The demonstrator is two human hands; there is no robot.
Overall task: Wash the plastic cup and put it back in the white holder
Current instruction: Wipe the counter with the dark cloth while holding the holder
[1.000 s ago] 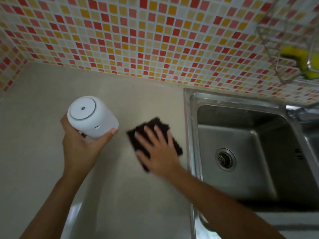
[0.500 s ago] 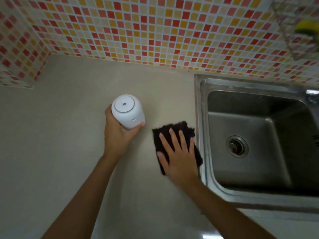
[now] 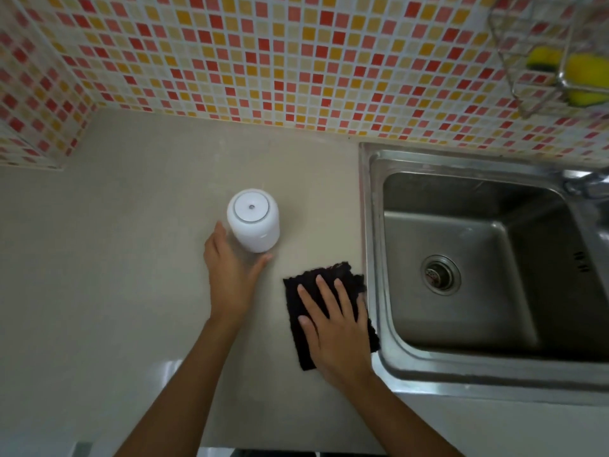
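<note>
A white rounded holder with a flat round top and a small hole stands upright on the beige counter. Its lowest part looks clear where my left hand wraps around it from the front, thumb on the right side. I cannot tell whether that clear part is the plastic cup. My right hand lies flat with its fingers spread on a dark scouring cloth. The cloth lies on the counter right beside the sink's left rim.
A steel sink with a drain fills the right side, with part of a tap at its back right. A wire rack with yellow sponges hangs on the mosaic tile wall. The wall turns a corner at the far left.
My left hand has brought the white holder down from mid-air and stood it on the counter. My right hand has slid the dark cloth right, up to the sink rim.
</note>
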